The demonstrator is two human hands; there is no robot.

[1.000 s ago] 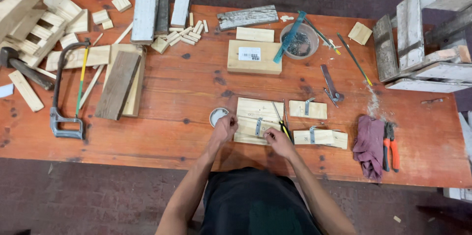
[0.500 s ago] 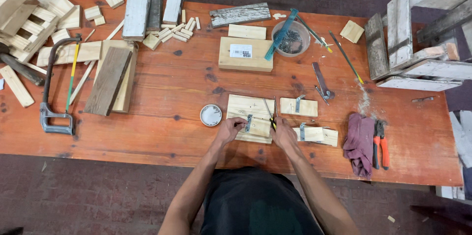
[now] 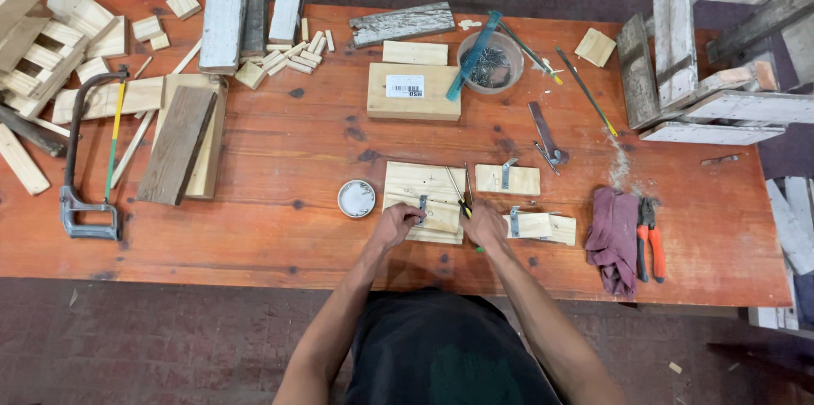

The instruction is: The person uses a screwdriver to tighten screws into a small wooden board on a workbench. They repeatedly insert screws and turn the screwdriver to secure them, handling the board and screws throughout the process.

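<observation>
My red-stained wooden table [image 3: 254,227] carries pale wood blocks [image 3: 413,91], a hacksaw [image 3: 85,159], a round tin lid [image 3: 356,198], red pliers [image 3: 651,240] and a purple rag [image 3: 615,240].

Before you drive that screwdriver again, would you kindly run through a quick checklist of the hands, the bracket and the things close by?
1. Left hand steadies the small metal bracket on the wood block: ok.
2. Right hand grips the screwdriver: ok.
3. Screwdriver tip seated in a screw: cannot tell, too small.
4. Block lies flat on the table: ok.
5. Round tin lid sits apart from the left hand, not in the way: ok.
6. Next blocks with brackets lie just right of the work, within reach: ok.
</observation>
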